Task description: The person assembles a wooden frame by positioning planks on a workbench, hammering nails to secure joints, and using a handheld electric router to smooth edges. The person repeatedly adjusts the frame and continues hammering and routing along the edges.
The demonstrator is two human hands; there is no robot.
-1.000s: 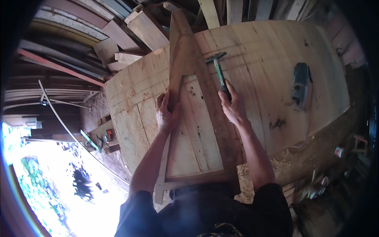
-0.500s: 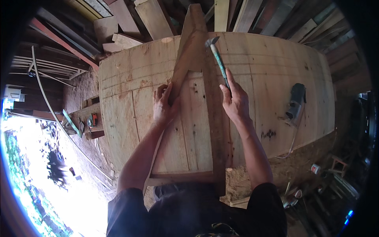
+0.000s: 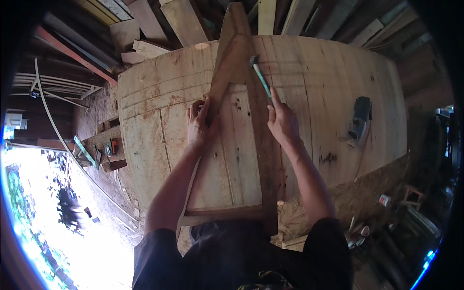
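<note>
A triangular wooden frame (image 3: 268, 164) of brown boards lies on the broad wooden tabletop (image 3: 338, 87), its narrow tip pointing away from me. My left hand (image 3: 199, 128) is closed on the frame's slanting left board, fingers curled at its edge. In my right hand (image 3: 284, 123) is a hammer (image 3: 262, 80) with a worn green handle and a dark head. The hammer head hangs close to the frame's right board, near where the two boards meet. Whether it touches the wood I cannot tell.
A grey corded power tool (image 3: 358, 120) rests on the right of the tabletop. Leaning boards (image 3: 186, 24) crowd the far side. An orange and black tape measure (image 3: 112, 146) sits on a timber at the left. A long thin strip (image 3: 54, 123) curves past the left side.
The hammer has swung slightly down and left, its head now closer to the right board. My left hand keeps its place on the frame. The whole view has shifted slightly.
</note>
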